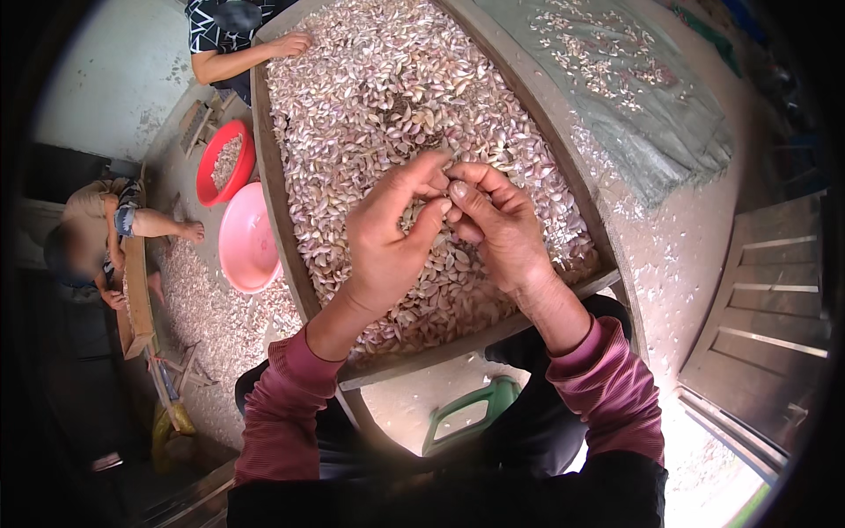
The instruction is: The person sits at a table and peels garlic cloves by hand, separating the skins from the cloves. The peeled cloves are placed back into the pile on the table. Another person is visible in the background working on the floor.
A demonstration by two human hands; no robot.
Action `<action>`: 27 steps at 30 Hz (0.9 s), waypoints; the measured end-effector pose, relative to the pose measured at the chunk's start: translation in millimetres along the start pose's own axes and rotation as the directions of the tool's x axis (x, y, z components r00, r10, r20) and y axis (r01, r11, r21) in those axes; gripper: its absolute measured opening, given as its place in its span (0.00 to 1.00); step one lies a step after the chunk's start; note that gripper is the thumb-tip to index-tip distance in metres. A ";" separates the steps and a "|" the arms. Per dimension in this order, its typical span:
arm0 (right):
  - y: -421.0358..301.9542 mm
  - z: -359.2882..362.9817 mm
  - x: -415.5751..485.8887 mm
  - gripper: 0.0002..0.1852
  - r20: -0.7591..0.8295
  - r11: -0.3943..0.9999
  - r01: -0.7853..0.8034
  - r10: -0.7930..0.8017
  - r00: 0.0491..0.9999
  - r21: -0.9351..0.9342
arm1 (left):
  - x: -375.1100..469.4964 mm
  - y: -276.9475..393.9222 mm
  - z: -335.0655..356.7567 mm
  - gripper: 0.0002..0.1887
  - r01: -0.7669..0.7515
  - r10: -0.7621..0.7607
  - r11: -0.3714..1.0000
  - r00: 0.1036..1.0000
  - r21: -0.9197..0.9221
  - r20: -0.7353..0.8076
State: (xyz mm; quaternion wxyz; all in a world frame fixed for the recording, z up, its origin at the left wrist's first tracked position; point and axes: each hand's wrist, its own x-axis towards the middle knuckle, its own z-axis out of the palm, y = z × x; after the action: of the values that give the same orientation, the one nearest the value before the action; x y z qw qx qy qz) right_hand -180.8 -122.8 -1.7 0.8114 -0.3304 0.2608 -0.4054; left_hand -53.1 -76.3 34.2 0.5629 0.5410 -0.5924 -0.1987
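Both hands meet above a wooden tray [541, 132] filled with garlic cloves [370, 132] in pale pink-white skins. With thumb and fingers pinched, my left hand [393, 231] touches the fingertips of my right hand [498, 228]. A small piece, seemingly a garlic clove, is held between the two hands; the fingers hide most of it. The right hand's thumb presses against its curled fingers. Under the hands, loose cloves spread through the tray up to its near wooden edge.
Left of the tray are a red basin [245, 158] holding cloves and a pink basin [247, 237]. One person's hand [290, 44] rests at the tray's far left corner; another person [86, 224] sits by a wooden box [136, 290]. Cloves lie on a grey-green sheet [634, 132] at right.
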 end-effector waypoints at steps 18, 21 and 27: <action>0.7 7.0 -7.0 0.09 0.058 0.992 0.114 -0.111 0.992 -0.049 | -1.6 0.7 -21.9 0.10 -0.021 0.015 0.995 0.998 0.099 0.062; 3.9 6.9 -7.9 0.09 0.047 0.991 0.128 -0.126 0.991 -0.033 | -6.4 5.3 -15.2 0.10 -0.039 0.032 0.978 0.999 0.205 0.042; 2.3 8.1 -10.9 0.08 0.092 0.993 0.072 -0.063 0.994 -0.090 | -17.3 3.6 -16.8 0.10 0.290 -0.285 0.935 0.957 -0.204 0.055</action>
State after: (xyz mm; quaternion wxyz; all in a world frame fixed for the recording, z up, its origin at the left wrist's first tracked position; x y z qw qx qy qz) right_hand -180.0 -110.1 3.5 0.7917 -0.3942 0.2320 -0.4050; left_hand -43.6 -53.9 34.3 0.5746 0.5568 -0.4895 -0.3467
